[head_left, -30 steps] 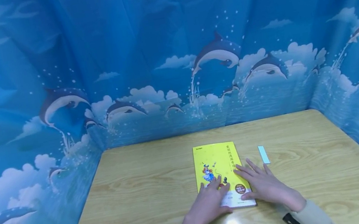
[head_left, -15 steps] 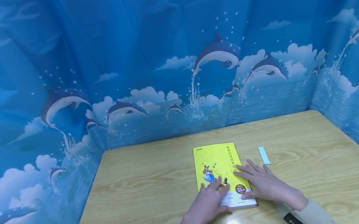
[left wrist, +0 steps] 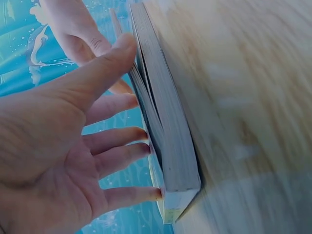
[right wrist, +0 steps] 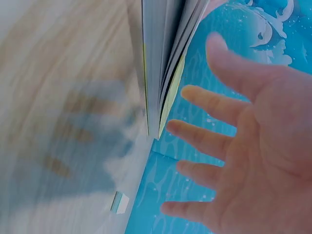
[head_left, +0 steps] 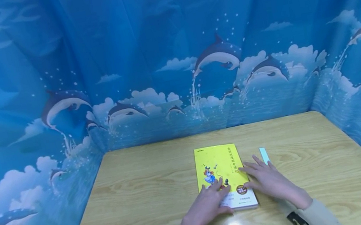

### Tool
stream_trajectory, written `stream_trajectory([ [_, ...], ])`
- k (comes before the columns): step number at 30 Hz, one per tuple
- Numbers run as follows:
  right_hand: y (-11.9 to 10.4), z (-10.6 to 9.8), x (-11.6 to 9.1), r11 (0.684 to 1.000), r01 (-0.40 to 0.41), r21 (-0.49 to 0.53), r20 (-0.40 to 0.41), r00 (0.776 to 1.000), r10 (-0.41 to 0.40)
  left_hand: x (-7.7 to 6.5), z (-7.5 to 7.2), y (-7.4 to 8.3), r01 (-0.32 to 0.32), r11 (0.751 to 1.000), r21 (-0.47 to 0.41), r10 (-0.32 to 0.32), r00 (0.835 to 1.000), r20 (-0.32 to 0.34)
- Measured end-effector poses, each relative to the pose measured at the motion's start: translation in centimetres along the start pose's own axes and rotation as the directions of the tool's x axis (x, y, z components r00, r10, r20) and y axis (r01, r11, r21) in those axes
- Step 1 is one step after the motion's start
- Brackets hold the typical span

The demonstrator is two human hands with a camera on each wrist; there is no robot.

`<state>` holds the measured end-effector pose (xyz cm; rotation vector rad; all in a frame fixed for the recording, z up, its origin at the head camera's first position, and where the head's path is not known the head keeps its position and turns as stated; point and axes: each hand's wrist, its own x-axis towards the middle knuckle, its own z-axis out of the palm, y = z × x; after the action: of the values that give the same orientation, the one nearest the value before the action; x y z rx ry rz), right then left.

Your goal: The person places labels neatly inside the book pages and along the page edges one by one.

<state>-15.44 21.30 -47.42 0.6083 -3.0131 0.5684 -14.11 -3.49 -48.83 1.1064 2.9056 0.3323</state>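
Note:
A yellow book [head_left: 221,157] with a girl in blue and Chinese writing on its cover lies closed on the table. My left hand [head_left: 206,205] rests its fingertips on the lower left of the cover. In the left wrist view, that thumb [left wrist: 122,48] is at the book's near edge [left wrist: 168,126], where the pages part slightly. My right hand [head_left: 274,182] is spread at the book's right side. The right wrist view shows its straight fingers [right wrist: 200,139] lifted off the cover, holding nothing.
A light-blue strip [head_left: 264,154] lies on the wooden table [head_left: 137,198] right of the book, partly covered by my right fingers in the head view. A blue dolphin-print curtain [head_left: 142,47] hangs along the table's back and sides.
My right hand has lifted from the cover and shifted a little to the right, now overlapping the light-blue strip in view. My left hand and the book stay nearly where they were.

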Motion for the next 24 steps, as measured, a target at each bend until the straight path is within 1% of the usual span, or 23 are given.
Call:
stream_trajectory([
  [4, 0.4, -0.1, 0.1, 0.999, 0.003, -0.038, -0.074, 0.997, -0.006, -0.1, -0.1, -0.2, -0.001, 0.999, -0.037, 0.001, 1.0, 0.0],
  [7, 0.6, -0.3, 0.1, 1.0, -0.013, -0.028, -0.118, 0.993, 0.01, -0.1, -0.3, -0.2, -0.025, 0.998, -0.051, 0.024, 0.999, -0.022],
  [11, 0.8, -0.3, 0.2, 0.999, -0.042, -0.006, -0.163, 0.986, 0.041, -0.1, -0.6, -0.2, -0.068, 0.996, -0.051, 0.063, 0.995, -0.083],
  [15, 1.0, -0.2, 0.3, 0.998, -0.067, -0.013, -0.197, 0.978, 0.063, -0.4, -0.7, -0.1, -0.062, 0.998, -0.032, 0.056, 0.987, -0.148],
  [17, 0.9, 0.0, 0.3, 0.998, -0.067, -0.012, -0.197, 0.978, 0.063, -0.7, -0.8, -0.1, -0.051, 0.998, -0.032, 0.045, 0.984, -0.173],
  [19, 0.7, 0.3, 0.4, 0.999, -0.051, -0.005, -0.181, 0.982, 0.049, -0.9, -0.8, -0.1, -0.048, 0.998, -0.043, 0.039, 0.981, -0.19],
  [22, 0.2, 1.1, 0.8, 1.0, -0.029, 0.004, -0.137, 0.99, 0.03, -1.2, -0.8, -0.3, -0.066, 0.996, -0.068, 0.05, 0.975, -0.216],
  [24, -0.4, 1.5, 1.1, 1.0, -0.02, 0.012, -0.106, 0.994, 0.021, -1.3, -0.8, -0.4, -0.075, 0.994, -0.076, 0.056, 0.973, -0.222],
])
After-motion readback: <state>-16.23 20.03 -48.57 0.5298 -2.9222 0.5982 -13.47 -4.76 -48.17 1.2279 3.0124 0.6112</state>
